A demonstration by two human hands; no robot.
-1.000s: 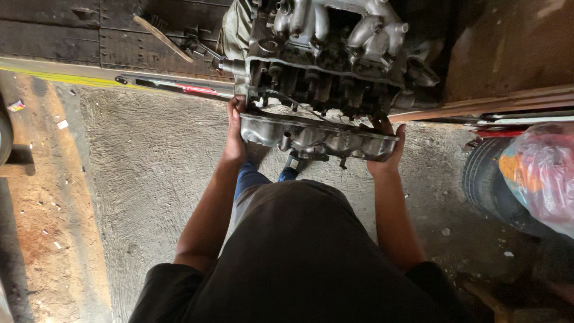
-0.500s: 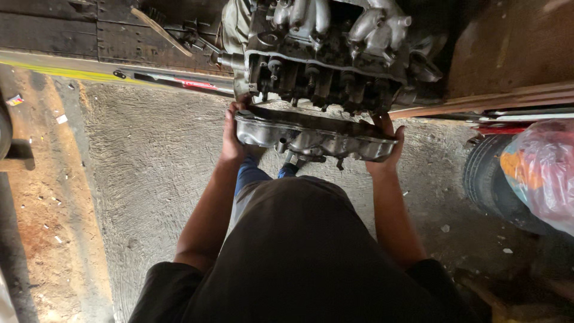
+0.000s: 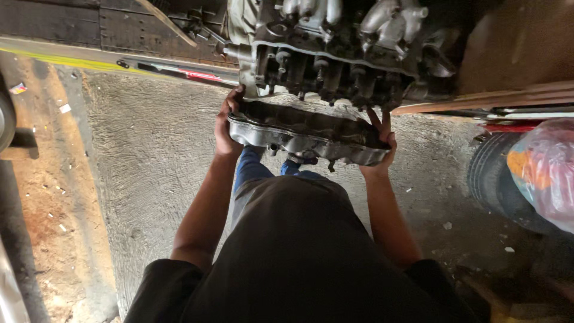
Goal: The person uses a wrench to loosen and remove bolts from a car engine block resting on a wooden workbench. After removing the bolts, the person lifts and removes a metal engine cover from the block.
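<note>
Head view: left hand (image 3: pixel 226 128) and right hand (image 3: pixel 380 152) clamp the metal cover (image 3: pixel 305 136) by its ends, clear of the engine (image 3: pixel 335 54); not set down.

A loose dark grey-black short-sleeved cotton shirt (image 3: pixel 311 257) covers the torso — its sleeves end above the elbows, leaving both forearms bare. Between the bare left hand (image 3: pixel 224 128) and the bare right hand (image 3: pixel 382 152), blue denim trouser legs (image 3: pixel 257 170) show — no gloves, watch or rings visible.

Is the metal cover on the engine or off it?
Off: both hands hold the cover apart from the engine, below it.
</note>
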